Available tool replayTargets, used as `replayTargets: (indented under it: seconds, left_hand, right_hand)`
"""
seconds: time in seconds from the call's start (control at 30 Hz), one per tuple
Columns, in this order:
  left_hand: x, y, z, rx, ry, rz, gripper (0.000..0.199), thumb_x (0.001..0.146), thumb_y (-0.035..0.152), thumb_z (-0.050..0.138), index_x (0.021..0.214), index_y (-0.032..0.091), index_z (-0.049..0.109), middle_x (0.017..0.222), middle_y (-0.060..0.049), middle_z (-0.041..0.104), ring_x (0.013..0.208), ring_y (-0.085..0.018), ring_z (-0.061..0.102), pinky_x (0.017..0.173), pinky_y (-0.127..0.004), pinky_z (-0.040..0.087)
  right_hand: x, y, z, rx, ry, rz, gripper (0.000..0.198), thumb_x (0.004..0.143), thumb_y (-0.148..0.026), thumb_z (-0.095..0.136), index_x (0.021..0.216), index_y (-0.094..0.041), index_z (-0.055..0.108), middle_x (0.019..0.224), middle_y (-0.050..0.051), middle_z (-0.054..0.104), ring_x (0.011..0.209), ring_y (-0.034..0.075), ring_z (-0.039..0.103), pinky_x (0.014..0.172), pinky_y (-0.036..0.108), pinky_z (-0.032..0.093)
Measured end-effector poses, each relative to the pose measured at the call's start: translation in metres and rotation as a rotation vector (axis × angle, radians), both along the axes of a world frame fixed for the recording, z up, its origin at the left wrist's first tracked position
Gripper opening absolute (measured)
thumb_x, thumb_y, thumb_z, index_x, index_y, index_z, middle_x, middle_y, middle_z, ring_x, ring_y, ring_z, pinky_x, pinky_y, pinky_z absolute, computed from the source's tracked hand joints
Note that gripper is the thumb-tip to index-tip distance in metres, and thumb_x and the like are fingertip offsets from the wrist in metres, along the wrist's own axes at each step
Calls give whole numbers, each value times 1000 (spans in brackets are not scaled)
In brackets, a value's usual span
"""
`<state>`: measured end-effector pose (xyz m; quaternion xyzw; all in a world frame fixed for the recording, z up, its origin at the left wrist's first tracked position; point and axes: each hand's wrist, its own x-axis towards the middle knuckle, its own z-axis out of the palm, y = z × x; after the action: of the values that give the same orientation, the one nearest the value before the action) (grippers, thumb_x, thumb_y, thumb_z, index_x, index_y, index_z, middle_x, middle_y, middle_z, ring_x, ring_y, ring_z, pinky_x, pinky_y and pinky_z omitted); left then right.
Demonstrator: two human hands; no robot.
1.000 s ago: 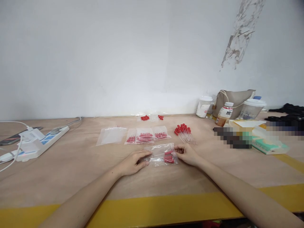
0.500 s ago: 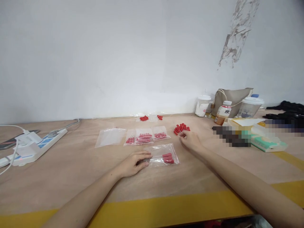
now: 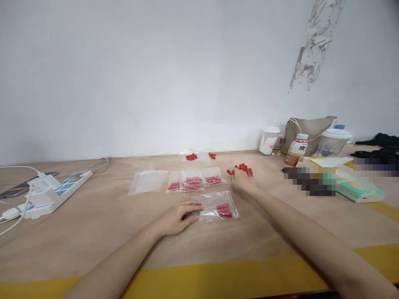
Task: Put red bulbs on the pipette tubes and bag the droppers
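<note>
A clear plastic zip bag (image 3: 215, 197) lies flat in front of me, holding a few droppers (image 3: 224, 210) with red bulbs and clear stems. At its left end, my left hand (image 3: 181, 216) grips the bag's edge between the fingers above and the thumb below. Farther off to the right is a loose fan of red-bulbed droppers (image 3: 246, 168). My right hand (image 3: 242, 182) is curled over them with its fingers closed among the bulbs; the fingertips are partly hidden.
Several filled bags (image 3: 193, 181) lie behind the left hand, beside flat bags (image 3: 149, 182). More red-bulbed pieces (image 3: 191, 157) lie by the wall. A power strip (image 3: 67, 191) is at left. A paper cup (image 3: 269, 141), bottle (image 3: 296, 150) and tissue pack (image 3: 358, 190) stand right.
My right hand has shifted slightly left, over the loose droppers, and its fingers have curled in among them. My left hand stays on the bag. The view has moved slightly.
</note>
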<state>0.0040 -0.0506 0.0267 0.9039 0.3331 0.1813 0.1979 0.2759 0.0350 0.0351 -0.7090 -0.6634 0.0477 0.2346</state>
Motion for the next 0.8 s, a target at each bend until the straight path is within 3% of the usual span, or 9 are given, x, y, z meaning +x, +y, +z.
replayTargets:
  seconds: [0.1, 0.23, 0.37, 0.57, 0.7, 0.8]
  left_hand:
    - [-1, 0, 0, 2, -1, -5, 33, 86, 31, 43, 119, 28, 49, 125, -2, 48, 115, -18, 43, 97, -34, 34]
    - [0, 0, 1, -3, 9, 6, 33, 86, 32, 43, 118, 27, 50, 125, -2, 48, 115, -19, 43, 96, -34, 34]
    - [0, -1, 3, -19, 12, 12, 33, 86, 32, 43, 119, 28, 49, 125, -2, 47, 115, -18, 43, 94, -33, 36]
    - [0, -1, 2, -10, 15, 9, 33, 86, 31, 44, 119, 28, 49, 125, -2, 48, 115, -18, 43, 95, -33, 36]
    - [0, 0, 1, -2, 30, 5, 33, 86, 30, 43, 119, 28, 49, 126, -1, 47, 115, -18, 43, 96, -33, 35]
    - [0, 0, 0, 8, 19, 10, 35, 86, 29, 44, 121, 28, 47, 126, -1, 47, 115, -18, 42, 98, -34, 33]
  right_hand:
    - [12, -17, 6, 37, 143, 90, 23, 82, -28, 36, 81, -17, 56, 82, 7, 63, 74, 16, 57, 61, 24, 38]
    - [28, -35, -3, 132, 780, 220, 25, 76, -41, 43, 80, -18, 50, 65, 0, 55, 52, 11, 47, 49, 23, 35]
    - [32, -44, -21, 244, 1188, 117, 34, 63, -40, 57, 85, -22, 40, 65, -4, 52, 46, 8, 44, 47, 22, 36]
    - [21, -50, -34, 230, 1251, 92, 49, 60, -34, 60, 100, -25, 33, 62, -6, 51, 49, 10, 49, 48, 22, 41]
    - [10, -56, -36, 211, 1284, 142, 47, 60, -40, 61, 94, -24, 33, 61, -6, 52, 54, 12, 56, 55, 27, 47]
    - [2, -64, -35, 112, 1361, 252, 46, 59, -47, 62, 86, -24, 33, 66, -4, 56, 58, 14, 59, 58, 30, 49]
